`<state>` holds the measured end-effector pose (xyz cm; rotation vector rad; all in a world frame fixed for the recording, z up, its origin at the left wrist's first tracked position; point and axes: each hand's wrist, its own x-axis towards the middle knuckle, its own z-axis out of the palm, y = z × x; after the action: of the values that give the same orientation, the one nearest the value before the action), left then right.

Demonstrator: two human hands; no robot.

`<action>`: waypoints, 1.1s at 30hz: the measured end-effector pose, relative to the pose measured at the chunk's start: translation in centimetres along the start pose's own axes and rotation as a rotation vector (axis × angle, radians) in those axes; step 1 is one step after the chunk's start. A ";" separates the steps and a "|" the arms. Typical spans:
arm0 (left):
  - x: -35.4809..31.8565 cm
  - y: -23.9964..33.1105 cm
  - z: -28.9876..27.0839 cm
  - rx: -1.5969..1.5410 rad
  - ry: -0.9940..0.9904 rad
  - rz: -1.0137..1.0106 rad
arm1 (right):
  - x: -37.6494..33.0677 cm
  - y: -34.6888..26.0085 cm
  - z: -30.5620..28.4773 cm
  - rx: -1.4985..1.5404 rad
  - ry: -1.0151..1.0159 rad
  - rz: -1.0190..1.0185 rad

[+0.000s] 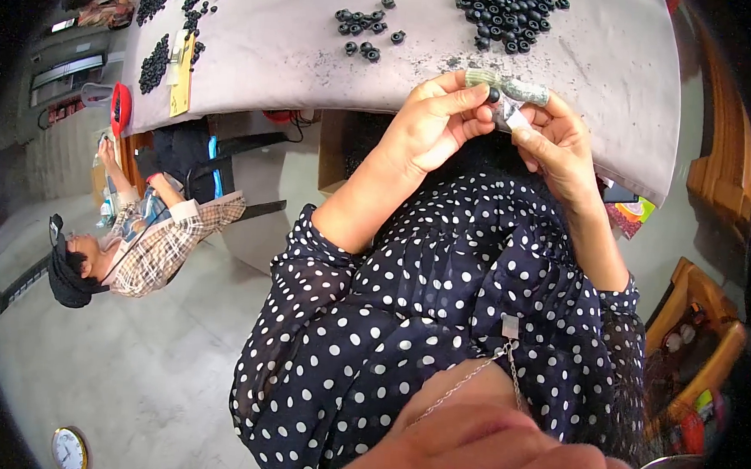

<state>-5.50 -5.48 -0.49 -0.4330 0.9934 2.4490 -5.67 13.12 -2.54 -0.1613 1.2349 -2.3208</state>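
Observation:
Near the front edge of the grey cloth-covered table, my left hand pinches a small round black part between thumb and index finger. Close against it, my right hand grips a small flat blade-like tool with a pale end. Both index fingers wear greenish-grey covers, and their tips nearly meet above the black part. Beyond my hands lies a large pile of similar black parts. A smaller loose group of black parts sits to its left. Dark crumbs are scattered on the cloth between.
More black pieces lie at the table's far left, beside a yellow strip. A red object is at the left edge. Another person sits on the left. Wooden furniture stands at right; a round clock shows lower left.

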 end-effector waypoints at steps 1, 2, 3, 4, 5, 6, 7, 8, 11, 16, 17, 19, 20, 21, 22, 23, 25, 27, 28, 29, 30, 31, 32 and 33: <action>-0.1 -0.2 0.1 0.002 0.004 0.018 | -0.1 -0.2 0.1 0.005 0.003 0.000; -0.2 -0.4 0.3 0.006 0.006 0.013 | -0.1 -0.6 0.2 -0.013 -0.012 0.000; -0.4 -0.6 0.5 0.023 0.008 0.015 | -0.2 -0.7 0.2 -0.027 -0.026 0.003; -0.5 -0.7 0.7 0.041 0.010 0.016 | -0.3 -0.6 0.1 -0.019 -0.022 0.004; -0.5 -0.8 0.9 0.045 0.015 0.010 | -0.2 -0.4 -0.1 -0.031 -0.053 -0.009; -0.6 -0.8 1.1 0.043 0.012 0.023 | -0.2 -0.3 -0.1 -0.047 -0.085 -0.021; -0.7 -0.8 1.2 0.040 0.010 0.035 | -0.3 -0.3 0.1 -0.043 -0.084 -0.018; -0.8 -0.7 1.2 0.040 0.014 0.033 | -0.4 -0.5 0.3 -0.056 -0.083 -0.005; -1.0 -0.6 1.3 -0.005 0.010 0.016 | -0.5 -0.5 0.0 -0.067 -0.092 0.004; -1.3 -0.6 1.4 -0.007 0.010 -0.004 | -0.5 -0.4 -0.3 -0.058 -0.104 0.003; -1.3 -0.7 1.3 -0.006 0.009 -0.004 | -0.5 -0.3 -0.4 -0.068 -0.102 0.013; -1.4 -0.8 1.1 -0.028 -0.024 -0.017 | -0.7 -0.3 -0.4 -0.080 -0.101 0.022; -1.4 -0.8 1.2 -0.028 -0.025 -0.017 | -0.8 -0.2 -0.4 -0.078 -0.099 0.010; -1.4 -1.0 1.2 -0.047 -0.029 -0.032 | -0.8 -0.1 -0.4 -0.074 -0.096 -0.001; -1.5 -1.1 1.1 -0.067 -0.034 -0.047 | -0.9 -0.1 -0.3 -0.074 -0.097 -0.001; -1.5 -1.3 1.1 -0.066 -0.033 -0.047 | -1.1 -0.3 -0.1 -0.077 -0.098 0.002; -1.5 -1.6 1.0 -0.092 -0.027 -0.052 | -1.3 -0.3 -0.1 -0.080 -0.099 0.004; -1.6 -1.8 1.1 -0.093 -0.040 -0.055 | -1.6 -0.3 -0.3 -0.085 -0.133 -0.020; -1.6 -1.9 1.3 -0.096 -0.055 -0.058 | -1.7 -0.3 -0.5 -0.084 -0.132 -0.021; -1.7 -2.1 1.4 -0.095 -0.055 -0.059 | -1.9 -0.2 -0.8 -0.088 -0.134 -0.014; -1.8 -2.3 1.5 -0.099 -0.053 -0.067 | -2.0 -0.1 -1.0 -0.091 -0.136 -0.007; -1.8 -2.4 1.6 -0.103 -0.051 -0.074 | -2.1 -0.1 -1.2 -0.090 -0.135 -0.009; -1.9 -2.6 1.7 -0.100 -0.051 -0.075 | -2.3 -0.1 -1.4 -0.083 -0.131 0.002; -2.0 -2.9 1.9 -0.112 -0.051 -0.081 | -2.5 0.0 -1.6 -0.077 -0.126 0.012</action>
<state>-2.56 -2.91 0.02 -0.4365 0.8048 2.4380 -4.04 15.51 -3.09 -0.3211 1.2583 -2.2175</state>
